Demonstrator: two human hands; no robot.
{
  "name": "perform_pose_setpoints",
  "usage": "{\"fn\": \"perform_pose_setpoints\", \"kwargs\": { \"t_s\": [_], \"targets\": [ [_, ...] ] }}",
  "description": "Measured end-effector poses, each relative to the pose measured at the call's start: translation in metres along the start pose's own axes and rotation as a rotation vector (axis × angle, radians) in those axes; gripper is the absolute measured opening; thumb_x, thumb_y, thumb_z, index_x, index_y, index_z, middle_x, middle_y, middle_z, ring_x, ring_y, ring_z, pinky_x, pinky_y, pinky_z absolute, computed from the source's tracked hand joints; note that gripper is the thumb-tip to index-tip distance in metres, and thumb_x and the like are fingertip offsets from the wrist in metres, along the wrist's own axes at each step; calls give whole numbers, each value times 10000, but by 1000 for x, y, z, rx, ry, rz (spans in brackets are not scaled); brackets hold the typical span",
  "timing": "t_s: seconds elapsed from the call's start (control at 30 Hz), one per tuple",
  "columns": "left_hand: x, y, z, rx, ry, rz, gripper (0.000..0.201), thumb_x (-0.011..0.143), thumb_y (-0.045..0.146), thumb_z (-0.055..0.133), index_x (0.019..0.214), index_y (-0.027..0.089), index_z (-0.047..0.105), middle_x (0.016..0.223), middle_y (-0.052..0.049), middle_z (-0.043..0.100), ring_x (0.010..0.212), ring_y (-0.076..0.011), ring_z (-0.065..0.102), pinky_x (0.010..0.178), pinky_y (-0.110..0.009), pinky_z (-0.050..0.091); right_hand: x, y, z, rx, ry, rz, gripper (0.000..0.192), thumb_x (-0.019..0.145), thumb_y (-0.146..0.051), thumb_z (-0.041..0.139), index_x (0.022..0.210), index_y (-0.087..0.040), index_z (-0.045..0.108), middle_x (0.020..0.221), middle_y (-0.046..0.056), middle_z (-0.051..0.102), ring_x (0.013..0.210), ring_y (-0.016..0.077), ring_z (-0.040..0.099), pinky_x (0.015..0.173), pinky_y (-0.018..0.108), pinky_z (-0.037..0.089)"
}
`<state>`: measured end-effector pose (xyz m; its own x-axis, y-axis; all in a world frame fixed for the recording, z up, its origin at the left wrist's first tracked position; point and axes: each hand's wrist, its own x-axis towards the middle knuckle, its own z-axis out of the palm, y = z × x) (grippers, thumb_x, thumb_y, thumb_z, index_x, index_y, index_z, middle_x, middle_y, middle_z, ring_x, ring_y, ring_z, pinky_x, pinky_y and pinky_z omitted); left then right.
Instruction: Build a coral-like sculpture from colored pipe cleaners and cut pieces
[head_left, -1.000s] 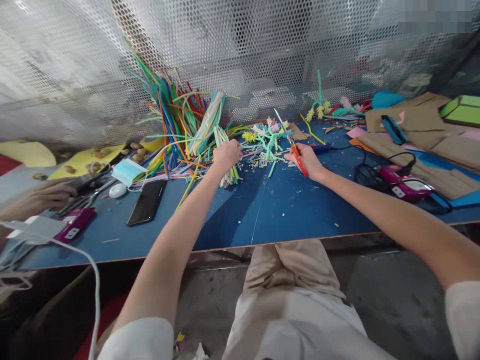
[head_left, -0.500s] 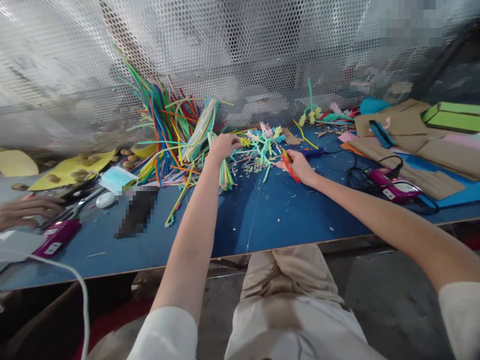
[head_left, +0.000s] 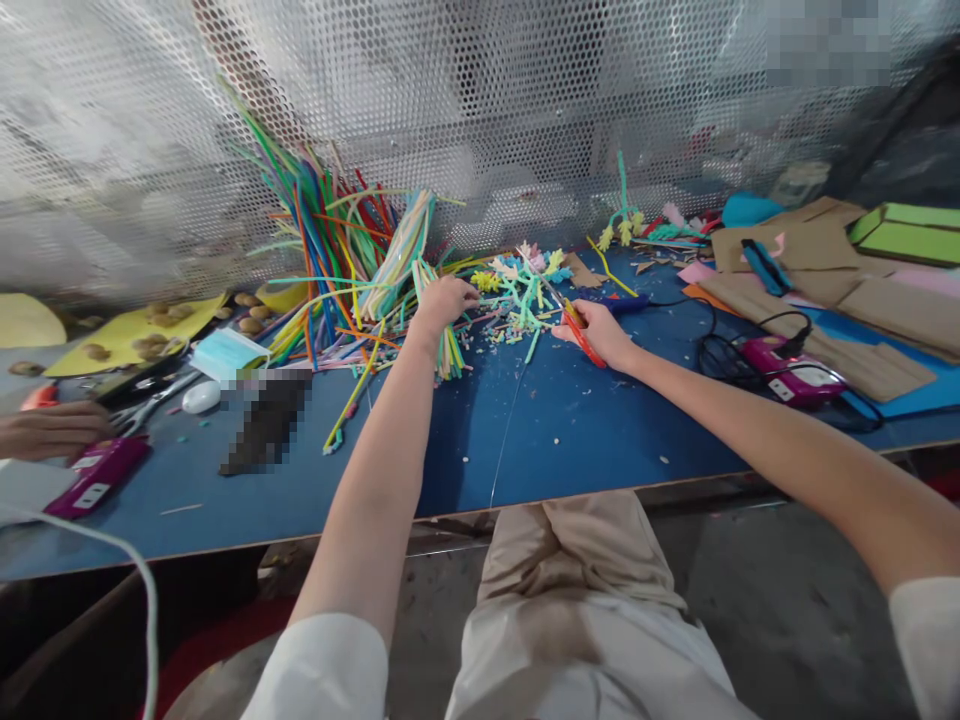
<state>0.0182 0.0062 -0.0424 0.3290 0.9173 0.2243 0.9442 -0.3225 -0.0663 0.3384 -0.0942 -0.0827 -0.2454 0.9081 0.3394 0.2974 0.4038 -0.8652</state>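
My right hand (head_left: 596, 332) is wrapped round the red-orange handles of a pair of scissors (head_left: 576, 330), whose blades point up and left, parted, over a cluster of pastel pipe-cleaner flowers (head_left: 529, 285). My left hand (head_left: 448, 300) is closed, fingers curled to the right, above a small bundle of pale pipe cleaners (head_left: 451, 355) that shows on both sides of it. What its fingertips pinch, if anything, is too small to make out. Behind it a thicker bundle of pale pipe cleaners (head_left: 401, 245) leans beside a heap of coloured pipe cleaners (head_left: 307, 220).
Small clippings (head_left: 510, 330) lie on the blue table (head_left: 540, 430). Cardboard pieces (head_left: 862, 300) and a purple power strip (head_left: 795, 370) with black cable are on the right. At left are a face mask (head_left: 227, 352), another purple power strip (head_left: 105, 480) and another person's hand (head_left: 56, 430).
The view has shifted slightly. My two hands keep nearly the same places and poses, the scissors still in the right. The other person's hand at left has moved a little left.
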Motion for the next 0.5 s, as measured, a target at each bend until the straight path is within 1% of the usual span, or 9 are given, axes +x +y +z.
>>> {"fn": "perform_pose_setpoints", "kwargs": {
  "t_s": [0.07, 0.2, 0.4, 0.5],
  "targets": [
    [-1, -1, 1, 77, -11, -4, 276, 950, 401, 711, 1184, 303, 822, 1167, -83, 784, 1124, -278, 658, 966, -345, 454, 0, 1, 0, -8, -13, 1, 526, 696, -600, 854, 765, -223, 493, 711, -44, 459, 665, 138, 396, 632, 312, 312],
    [-3, 2, 2, 147, 21, 0, 258, 963, 395, 678, 1150, 303, 829, 1110, -89, 787, 1142, -293, 624, 1014, -382, 424, -1, 2, 0, -44, -39, 0, 509, 712, -587, 847, 776, -223, 497, 716, -45, 455, 664, 141, 395, 628, 312, 304],
    [-6, 9, 0, 108, 60, -26, 241, 934, 313, 654, 1054, 220, 842, 1028, -137, 782, 1121, -339, 629, 1073, -486, 367, -3, -2, 0, -34, -53, 13, 463, 726, -553, 820, 786, -223, 501, 715, -46, 456, 669, 144, 404, 633, 311, 309],
    [-7, 12, -3, 56, 96, -42, 232, 920, 306, 655, 1030, 218, 839, 1023, -136, 785, 1128, -349, 634, 1077, -505, 364, -3, -6, 0, 11, -52, 29, 466, 697, -549, 823, 782, -224, 499, 712, -47, 453, 663, 140, 395, 638, 311, 311]
  ]
}}
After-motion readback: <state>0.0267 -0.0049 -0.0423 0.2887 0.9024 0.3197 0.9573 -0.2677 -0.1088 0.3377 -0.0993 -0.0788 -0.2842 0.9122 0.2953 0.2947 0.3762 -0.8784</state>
